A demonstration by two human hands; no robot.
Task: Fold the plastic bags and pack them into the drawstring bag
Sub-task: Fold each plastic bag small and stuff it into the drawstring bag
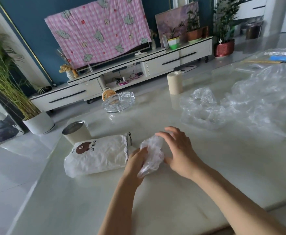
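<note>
A white drawstring bag (98, 156) printed with a brown bear and the word POPULAR lies on its side on the pale table, its gathered mouth facing right. Just right of that mouth sits a crumpled clear plastic bag (153, 150), bunched into a compact wad. My left hand (136, 162) grips the wad's lower left side. My right hand (178, 150) rests against its right side with fingers spread over the top. More clear plastic bags (237, 106) lie loose and unfolded across the table's far right.
A metal-rimmed beige tin (76, 133) stands just behind the drawstring bag. A glass ashtray (120, 102) and a beige cylinder (174, 83) stand farther back. The table (71, 200) has its left edge near the tin. A TV cabinet and potted plants stand beyond.
</note>
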